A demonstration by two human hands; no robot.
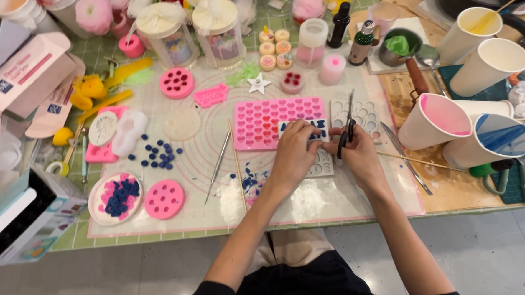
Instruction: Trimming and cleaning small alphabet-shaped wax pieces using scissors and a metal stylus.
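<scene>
Head view: I see the left hand [295, 144] with its fingers [306, 129] curled down onto a small clear mould [303, 130] filled with dark blue shapes, pinching its near edge. The right hand [357, 151] is closed around a black-handled pair of scissors [346, 126]; the blades point up and away from me, and the handle loops sit against the fingers just right of the mould. The two hands almost touch over the mould.

The clear mould lies on the near edge of a pink heart mould [263, 121], at the centre of a translucent silicone mat [214, 181] that covers the worktop [449, 191]. A second clear mould [364, 112] with round cavities lies just beyond the right hand. A thin metal tool [217, 163] and a wooden stick [237, 161] lie left of the left hand.

Farther left, loose blue pieces [156, 152] are scattered on the mat, near a round pink mould [164, 198] and a white dish [116, 198] holding more blue pieces. To the right, paper cups [438, 118] lie tipped on their sides, one pink inside, one blue inside.
</scene>
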